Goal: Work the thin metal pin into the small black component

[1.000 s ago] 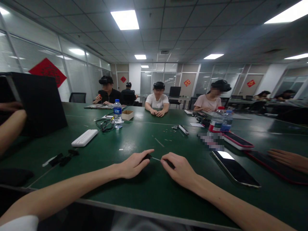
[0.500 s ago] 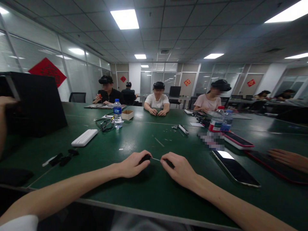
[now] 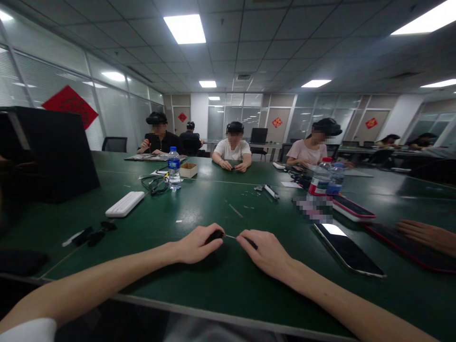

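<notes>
Near the front middle of the green table (image 3: pixel 142 280), my left hand (image 3: pixel 200 244) grips a small black object (image 3: pixel 215 235) between thumb and fingers. My right hand (image 3: pixel 265 249) faces it, fingers curled around another dark piece (image 3: pixel 252 242), mostly covered by the fingers. A thin pale strip or rod (image 3: pixel 231 236) spans the short gap between the two hands. Both hands rest low over the tabletop. What exactly the black pieces are is too small to tell.
A phone (image 3: pixel 349 249) lies right of my right hand, with another person's hand (image 3: pixel 425 236) beyond it. Left are a white power bank (image 3: pixel 125 204), a water bottle (image 3: pixel 174 168) and a black box (image 3: pixel 53 156). Red-capped bottle (image 3: pixel 319 178) stands back right; several people sit beyond.
The other person's hand at the far left has withdrawn from the black box's opening into shadow. My right hand has shifted very slightly; both my hands keep their grip.
</notes>
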### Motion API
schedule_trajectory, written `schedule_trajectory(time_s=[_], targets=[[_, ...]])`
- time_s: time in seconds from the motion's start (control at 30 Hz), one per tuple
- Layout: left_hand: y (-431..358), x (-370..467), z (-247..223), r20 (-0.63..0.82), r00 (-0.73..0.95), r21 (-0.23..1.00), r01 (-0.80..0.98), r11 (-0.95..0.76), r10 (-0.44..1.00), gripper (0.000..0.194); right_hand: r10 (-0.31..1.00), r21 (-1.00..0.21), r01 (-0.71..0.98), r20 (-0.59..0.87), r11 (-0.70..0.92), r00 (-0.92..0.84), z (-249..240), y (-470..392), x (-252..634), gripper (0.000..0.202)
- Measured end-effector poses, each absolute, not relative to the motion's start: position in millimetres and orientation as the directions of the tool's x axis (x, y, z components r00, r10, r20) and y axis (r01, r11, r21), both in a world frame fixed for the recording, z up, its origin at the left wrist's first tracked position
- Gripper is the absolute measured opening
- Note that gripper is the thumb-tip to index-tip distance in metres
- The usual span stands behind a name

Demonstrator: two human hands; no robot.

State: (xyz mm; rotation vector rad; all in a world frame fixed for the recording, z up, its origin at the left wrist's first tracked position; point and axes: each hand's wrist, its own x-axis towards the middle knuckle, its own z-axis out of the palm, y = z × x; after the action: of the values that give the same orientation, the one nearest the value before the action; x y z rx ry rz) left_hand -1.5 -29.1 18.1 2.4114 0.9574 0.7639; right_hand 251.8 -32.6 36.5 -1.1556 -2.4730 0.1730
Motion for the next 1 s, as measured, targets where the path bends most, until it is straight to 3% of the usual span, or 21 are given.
schedule_trajectory(time_s=[0.2, 0.4, 0.7, 1.0], targets=[[-29.8, -0.5, 21.3, 0.319, 0.588, 0.614, 0.469, -0.635, 0.743, 0.032, 0.728, -0.275, 0.674, 0.288, 0.686, -0.623, 37.2, -36.3, 252.0, 0.038], [-28.3, -1.1, 19.0, 0.281, 0.534, 0.727, 0.425, -0.540, 0.798, 0.052, 0.692, -0.277, 0.635, 0.322, 0.721, -0.646, 39.5, -38.9, 253.1, 0.032], [-22.0, -2.2, 13.8, 0.218, 0.458, 0.826, 0.385, -0.413, 0.862, 0.046, 0.661, -0.336, 0.569, 0.389, 0.751, -0.642, 37.4, -36.1, 253.1, 0.023], [-26.1, -3.8, 15.7, 0.212, 0.525, 0.806, 0.383, -0.451, 0.824, 0.051, 0.573, -0.315, 0.479, 0.460, 0.819, -0.678, 36.6, -34.6, 255.9, 0.025]])
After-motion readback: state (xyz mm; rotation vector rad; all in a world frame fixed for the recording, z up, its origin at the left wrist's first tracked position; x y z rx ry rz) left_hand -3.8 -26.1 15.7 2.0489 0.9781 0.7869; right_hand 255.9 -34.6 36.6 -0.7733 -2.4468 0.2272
